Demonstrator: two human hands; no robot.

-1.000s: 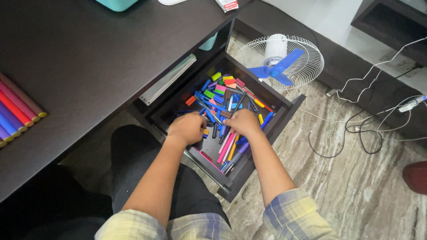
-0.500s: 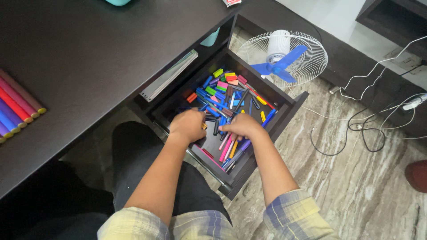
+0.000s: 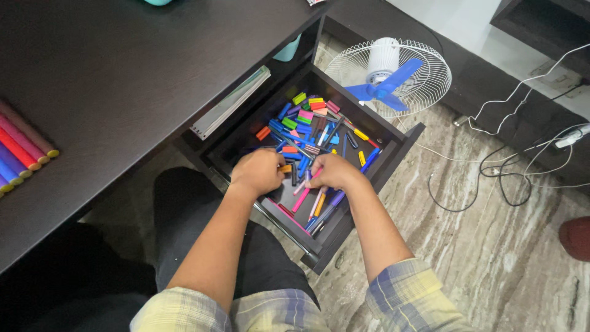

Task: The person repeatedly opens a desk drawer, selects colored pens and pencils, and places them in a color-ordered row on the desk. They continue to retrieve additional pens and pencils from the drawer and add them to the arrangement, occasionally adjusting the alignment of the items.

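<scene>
Coloured markers are lying heaped in the open dark drawer under the desk. The left hand is curling closed among them; the right hand is resting loosely cupped on them. A white fan is standing just beyond.

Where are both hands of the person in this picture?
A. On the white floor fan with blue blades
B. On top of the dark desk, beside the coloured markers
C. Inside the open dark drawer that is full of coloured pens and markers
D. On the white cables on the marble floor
C. The left hand and the right hand both reach into the open dark drawer, among the loose coloured pens and markers, away from the fan and cables.
</scene>
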